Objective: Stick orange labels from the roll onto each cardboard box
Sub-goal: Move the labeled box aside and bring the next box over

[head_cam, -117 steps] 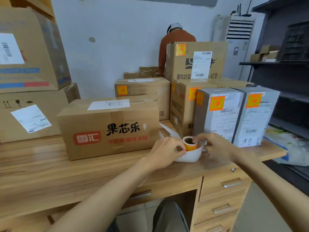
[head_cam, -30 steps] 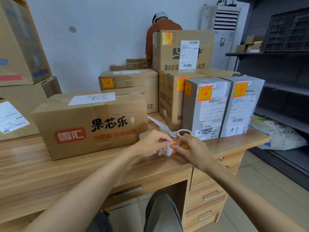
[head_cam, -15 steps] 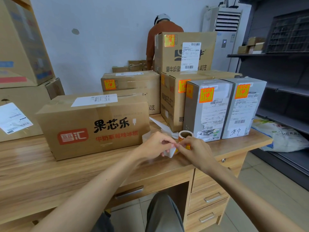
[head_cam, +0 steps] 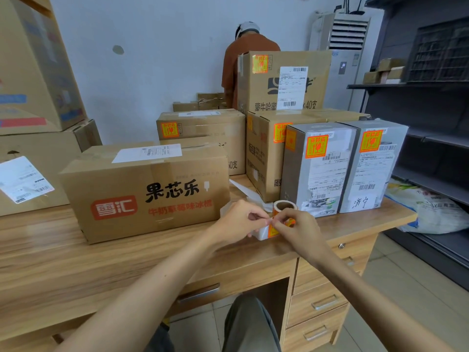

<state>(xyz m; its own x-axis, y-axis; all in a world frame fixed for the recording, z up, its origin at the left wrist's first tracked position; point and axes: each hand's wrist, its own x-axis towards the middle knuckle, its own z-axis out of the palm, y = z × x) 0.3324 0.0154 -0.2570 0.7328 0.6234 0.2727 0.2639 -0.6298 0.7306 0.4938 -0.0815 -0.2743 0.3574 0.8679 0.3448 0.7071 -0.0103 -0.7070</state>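
Observation:
The roll of orange labels (head_cam: 284, 207) stands on the wooden desk (head_cam: 50, 262), with its white backing strip (head_cam: 262, 231) trailing down in front. My left hand (head_cam: 238, 221) pinches the strip and my right hand (head_cam: 298, 226) pinches an orange label (head_cam: 273, 231) at its edge; the fingertips meet. A wide brown box (head_cam: 149, 191) with red and black print lies left of the hands and shows no orange label on its visible faces. Behind and right, a low brown box (head_cam: 203, 128), two stacked brown boxes (head_cam: 284, 82) and two grey boxes (head_cam: 319, 168) each carry an orange label.
Large cartons (head_cam: 30, 72) are stacked at the left. A person in an orange top (head_cam: 236, 64) stands behind the boxes, back turned. Dark shelving (head_cam: 431, 97) lines the right, with a filled sack (head_cam: 429, 212) on its low shelf. Desk drawers (head_cam: 319, 301) sit below right.
Both hands stay at the roll, now pinching the strip and label with fingertips together. The camera view has shifted slightly; the boxes have not moved.

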